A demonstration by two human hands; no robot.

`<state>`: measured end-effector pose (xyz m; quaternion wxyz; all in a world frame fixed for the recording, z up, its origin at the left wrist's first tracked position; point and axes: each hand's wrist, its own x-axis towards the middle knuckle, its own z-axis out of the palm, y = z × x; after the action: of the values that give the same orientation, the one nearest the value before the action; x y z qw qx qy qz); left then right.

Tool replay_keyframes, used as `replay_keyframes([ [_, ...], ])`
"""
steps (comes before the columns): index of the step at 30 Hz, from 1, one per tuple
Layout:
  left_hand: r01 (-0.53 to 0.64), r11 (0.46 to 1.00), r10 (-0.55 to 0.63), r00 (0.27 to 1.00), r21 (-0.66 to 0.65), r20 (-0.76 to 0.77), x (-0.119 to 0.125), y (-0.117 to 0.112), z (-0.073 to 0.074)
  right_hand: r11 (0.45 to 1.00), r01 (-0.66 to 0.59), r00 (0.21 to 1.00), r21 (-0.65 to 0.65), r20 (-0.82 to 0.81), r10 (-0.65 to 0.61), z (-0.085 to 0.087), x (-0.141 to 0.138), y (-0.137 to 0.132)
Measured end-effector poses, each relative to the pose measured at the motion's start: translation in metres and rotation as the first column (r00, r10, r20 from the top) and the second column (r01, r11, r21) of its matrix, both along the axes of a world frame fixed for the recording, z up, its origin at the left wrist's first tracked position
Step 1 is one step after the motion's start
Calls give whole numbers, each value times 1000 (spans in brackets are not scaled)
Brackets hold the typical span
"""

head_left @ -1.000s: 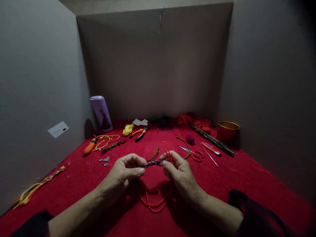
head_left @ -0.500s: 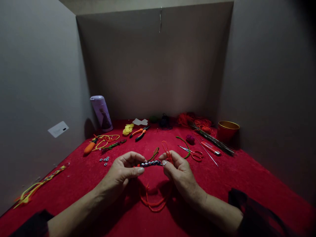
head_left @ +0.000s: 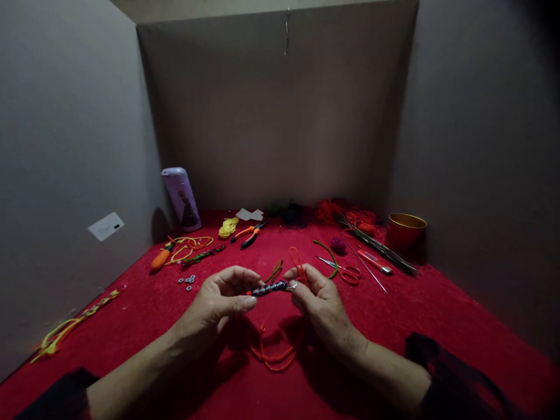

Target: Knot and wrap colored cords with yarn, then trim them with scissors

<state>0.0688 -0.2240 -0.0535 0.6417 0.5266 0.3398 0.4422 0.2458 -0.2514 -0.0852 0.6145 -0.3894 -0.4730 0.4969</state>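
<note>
I read one view only: the head-worn camera, set above the near edge of the red table (head_left: 437, 315), facing forward and down toward the back wall (head_left: 280, 116), close on left hand (head_left: 219, 300), right hand (head_left: 321, 300) and braided cord (head_left: 269, 287).

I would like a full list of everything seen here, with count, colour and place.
braided cord: one, dark with red, between both hands
loose cords: several, orange, below the hands
bottle: one, lilac, back left
pliers: one, orange and black, back middle
cord bundle: one, yellow, beside the pliers
scissors: one, red handles, right of the hands
tin: one, red with gold rim, back right
small rings: several, pale, left of the hands
cloth: one, red, over the table
left hand: grip pinched on the braided cord
right hand: grip pinched on its other end
</note>
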Motion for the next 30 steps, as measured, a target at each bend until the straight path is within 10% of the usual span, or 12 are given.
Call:
replay_keyframes([
  [30,50,999,-50,998,-9,-24,-3,-1,6,1000,-8,1000,-17,6,8,0,1,1],
])
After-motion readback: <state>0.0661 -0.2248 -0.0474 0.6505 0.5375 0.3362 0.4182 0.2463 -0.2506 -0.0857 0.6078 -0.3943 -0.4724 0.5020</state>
